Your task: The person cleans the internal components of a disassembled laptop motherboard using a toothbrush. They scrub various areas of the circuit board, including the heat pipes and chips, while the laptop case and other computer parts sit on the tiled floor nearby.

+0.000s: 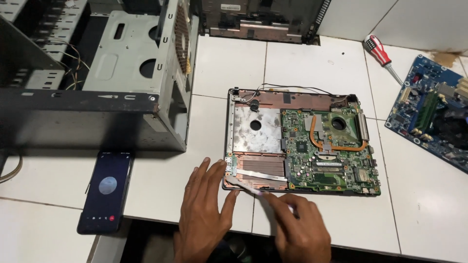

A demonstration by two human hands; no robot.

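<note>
2 hands work at the near edge of the white tiled table (pixel 161 195). The left hand (pixel 202 214) lies flat with its fingers spread, the fingertips touching the front-left corner of 1 opened laptop base (pixel 302 141); it presses down and grips nothing. The right hand (pixel 300 229) is closed around 1 slim pale tool (pixel 248 187), pinched between thumb and fingers, and the tool tip rests on that same front-left corner, just beside the left fingertips.

The laptop base lies flat near the middle of the table, its cover off. Inside it are 1 green circuit board (pixel 331 156) on the right half, 1 curved copper heat pipe (pixel 324 139) on that board, and 1 bare silver metal plate (pixel 256 129) with 1 round hole on the left half. Thin black wires (pixel 292 88) run along its far edge.

To the left, 1 black smartphone (pixel 107 190) lies face up with its screen lit. Beyond it stands 1 open grey computer case (pixel 131 73). At the far right lie 1 blue motherboard (pixel 434 112) and 1 screwdriver (pixel 382 56) with a red-and-white handle, well apart from both hands. 1 more dark metal chassis (pixel 263 19) stands at the far edge of the table.
</note>
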